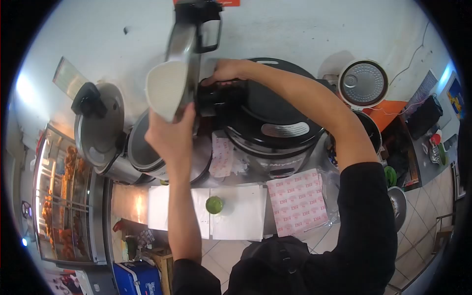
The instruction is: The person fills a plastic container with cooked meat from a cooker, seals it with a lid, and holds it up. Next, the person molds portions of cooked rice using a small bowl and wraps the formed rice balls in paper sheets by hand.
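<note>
My left hand (pixel 172 135) grips a cream-white bowl (pixel 167 88) from below, its thumb on the near right side. The bowl is raised and tilted beside an upright steel and black lid-like part (pixel 182 42). My right hand (pixel 225 71) reaches across the large black-lidded cooker (pixel 278 101), with its fingers curled at a black handle (pixel 223 96). Blur hides part of that grip. Below my left hand stands an open pot-like cooker (pixel 142 140); its contents are mostly hidden.
Another open cooker (pixel 101 123) stands at the left. White paper (pixel 238 223), a small green cup (pixel 214 204) and printed wrapping sheets (pixel 297 201) lie in front. A glass food cabinet (pixel 64 196) is at far left. A smaller cooker lid (pixel 363 83) stands raised on the right.
</note>
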`<state>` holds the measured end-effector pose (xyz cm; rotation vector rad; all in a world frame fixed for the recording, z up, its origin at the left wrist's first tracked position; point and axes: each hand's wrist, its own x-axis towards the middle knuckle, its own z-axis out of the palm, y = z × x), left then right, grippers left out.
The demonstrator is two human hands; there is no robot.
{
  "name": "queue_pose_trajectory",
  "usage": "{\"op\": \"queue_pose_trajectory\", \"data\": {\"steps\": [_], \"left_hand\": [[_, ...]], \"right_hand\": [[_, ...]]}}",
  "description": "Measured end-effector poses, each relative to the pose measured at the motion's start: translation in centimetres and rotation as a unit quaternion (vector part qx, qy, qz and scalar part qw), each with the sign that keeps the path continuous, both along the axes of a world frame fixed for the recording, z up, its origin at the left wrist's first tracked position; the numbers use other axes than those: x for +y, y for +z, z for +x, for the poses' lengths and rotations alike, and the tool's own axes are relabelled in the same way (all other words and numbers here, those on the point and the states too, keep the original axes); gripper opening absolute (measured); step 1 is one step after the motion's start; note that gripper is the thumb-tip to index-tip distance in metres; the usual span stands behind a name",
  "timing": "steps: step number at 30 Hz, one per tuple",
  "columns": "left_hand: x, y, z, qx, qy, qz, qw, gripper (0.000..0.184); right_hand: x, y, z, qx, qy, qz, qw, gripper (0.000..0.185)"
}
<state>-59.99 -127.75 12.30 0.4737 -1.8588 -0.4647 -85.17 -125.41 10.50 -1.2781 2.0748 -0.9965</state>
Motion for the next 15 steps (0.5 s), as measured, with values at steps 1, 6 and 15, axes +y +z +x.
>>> {"op": "queue_pose_trajectory", "data": {"steps": [1,6,15], "left_hand": [[-0.1,0.4,0.0,0.008,0.014,-0.005,1.0,0.043],[-1.4,0.2,0.1,0.009,0.038,-0.006,0.999,0.038],[-3.0,1.4,1.0,0.031,0.02,0.03,0.999,0.039]], "right_hand": [[0.7,0.6,0.0,-0.009,0.007,-0.003,1.0,0.051],[6.9,6.6,-2.1,0.111,0.042,-0.072,0.99,0.051],[17.0,11.6,-6.2,0.054,-0.142,-0.342,0.927,0.031]]}}
